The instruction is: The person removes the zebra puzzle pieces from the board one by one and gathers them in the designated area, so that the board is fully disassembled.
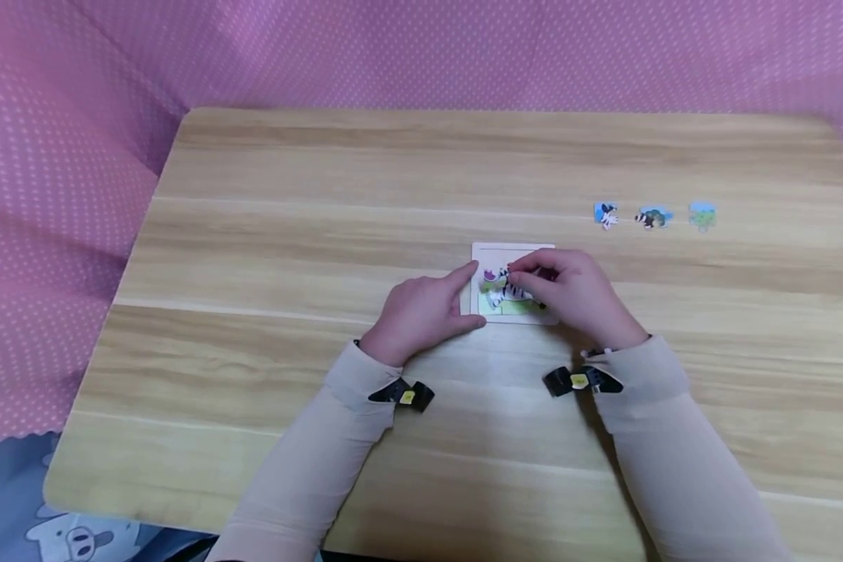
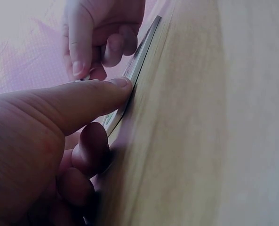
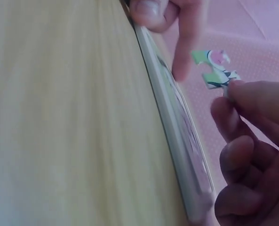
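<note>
right grip (image 1: 579, 293) pinches one piece (image 3: 216, 78) over a seemingly part-filled board (image 1: 495, 257), left grip (image 1: 425, 312) outstretched alongside, three loose pieces (image 1: 650, 218) unplaced beyond.

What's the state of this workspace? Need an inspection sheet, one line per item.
Surface: wood-grain table, rounded far corners.
Job's things: puzzle board with zebra artwork, partly hidden by the right hand; one piece held; left loose piece, middle loose piece and right loose piece in a row beyond the board, to its right.
Clutter: nothing seen.
Grippers: left hand touches the board's left side; right hand pinches the held piece.
Cables: none identifiable; dark shapes at the bottom edge unclear.
Surroundings: pink dotted cloth behind and left; blue pig-print fabric lower left.
</note>
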Tool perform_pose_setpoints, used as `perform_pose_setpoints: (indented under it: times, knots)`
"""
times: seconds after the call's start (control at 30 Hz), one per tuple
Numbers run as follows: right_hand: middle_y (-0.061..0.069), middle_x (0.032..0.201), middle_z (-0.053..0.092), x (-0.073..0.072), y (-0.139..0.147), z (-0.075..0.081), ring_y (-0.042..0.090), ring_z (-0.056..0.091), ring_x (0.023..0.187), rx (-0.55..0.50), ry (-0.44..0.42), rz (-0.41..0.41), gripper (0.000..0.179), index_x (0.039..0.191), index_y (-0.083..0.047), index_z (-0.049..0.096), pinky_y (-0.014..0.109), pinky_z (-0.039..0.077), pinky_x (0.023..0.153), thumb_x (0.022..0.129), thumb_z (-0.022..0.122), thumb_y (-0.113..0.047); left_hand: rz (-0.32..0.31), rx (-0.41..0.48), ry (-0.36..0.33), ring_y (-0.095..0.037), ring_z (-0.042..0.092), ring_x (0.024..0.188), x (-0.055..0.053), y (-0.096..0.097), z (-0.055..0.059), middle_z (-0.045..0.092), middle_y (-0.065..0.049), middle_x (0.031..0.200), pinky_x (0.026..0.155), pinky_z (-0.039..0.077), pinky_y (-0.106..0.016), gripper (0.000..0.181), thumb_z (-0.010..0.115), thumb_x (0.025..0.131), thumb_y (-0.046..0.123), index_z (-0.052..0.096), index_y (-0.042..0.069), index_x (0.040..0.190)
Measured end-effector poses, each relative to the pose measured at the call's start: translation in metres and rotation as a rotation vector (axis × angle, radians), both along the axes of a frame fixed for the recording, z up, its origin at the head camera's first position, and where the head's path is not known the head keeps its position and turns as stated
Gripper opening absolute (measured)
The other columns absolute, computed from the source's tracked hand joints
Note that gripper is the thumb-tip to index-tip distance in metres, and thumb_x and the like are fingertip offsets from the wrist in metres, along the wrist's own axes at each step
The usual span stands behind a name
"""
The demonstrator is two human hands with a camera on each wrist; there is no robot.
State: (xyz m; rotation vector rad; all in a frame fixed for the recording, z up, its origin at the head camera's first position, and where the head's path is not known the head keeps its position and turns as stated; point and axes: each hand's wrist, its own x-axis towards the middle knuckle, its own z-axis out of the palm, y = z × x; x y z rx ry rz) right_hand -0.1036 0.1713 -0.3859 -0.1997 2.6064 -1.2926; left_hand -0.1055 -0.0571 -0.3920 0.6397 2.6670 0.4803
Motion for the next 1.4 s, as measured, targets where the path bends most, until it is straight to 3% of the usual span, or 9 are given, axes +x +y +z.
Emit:
perform_pose_setpoints:
  times: [0.37, 0.63, 0.87, 1.4]
  knots:
    - [0.003, 0.106, 0.071, -0.008, 0.042, 0.0, 0.021, 0.054, 0.09, 0.042, -0.057, -0.056, 0.02, 0.106, -0.014, 0.076, 0.03, 0.044, 0.075, 0.096, 0.069, -0.029, 0.014, 0.01, -0.014, -0.015, 0.05, 0.054, 0.002, 0.001, 0.0, 0.054, 0.004, 0.061, 0.053, 0.038, -0.031, 0.084, 0.072, 0.088, 0.054, 0.038, 0.019, 0.156]
    - [0.003, 0.109, 0.07, -0.009, 0.078, -0.002, 0.02, 0.055, 0.093, 0.069, -0.094, -0.106, 0.032, 0.111, -0.014, 0.075, 0.025, 0.045, 0.075, 0.096, 0.067, -0.041, 0.03, 0.021, -0.022, -0.015, 0.05, 0.055, 0.003, 0.001, -0.002, 0.054, 0.004, 0.061, 0.054, 0.038, -0.03, 0.085, 0.073, 0.087, 0.052, 0.038, 0.019, 0.156]
    - [0.009, 0.112, 0.067, -0.007, 0.106, 0.0, 0.023, 0.049, 0.096, 0.192, -0.088, -0.118, 0.034, 0.112, -0.011, 0.07, 0.036, 0.038, 0.081, 0.1, 0.061, -0.041, 0.039, 0.022, -0.034, -0.015, 0.049, 0.055, 0.004, 0.003, -0.001, 0.054, 0.003, 0.061, 0.055, 0.037, -0.03, 0.084, 0.074, 0.087, 0.052, 0.039, 0.018, 0.156]
    - [0.015, 0.108, 0.068, -0.012, 0.12, -0.006, 0.027, 0.05, 0.093, 0.285, -0.039, -0.161, 0.028, 0.109, -0.006, 0.07, 0.041, 0.036, 0.079, 0.1, 0.062, -0.031, 0.039, 0.019, -0.019, -0.016, 0.048, 0.055, 0.003, 0.003, -0.002, 0.053, 0.002, 0.06, 0.054, 0.037, -0.031, 0.084, 0.073, 0.087, 0.052, 0.038, 0.02, 0.156]
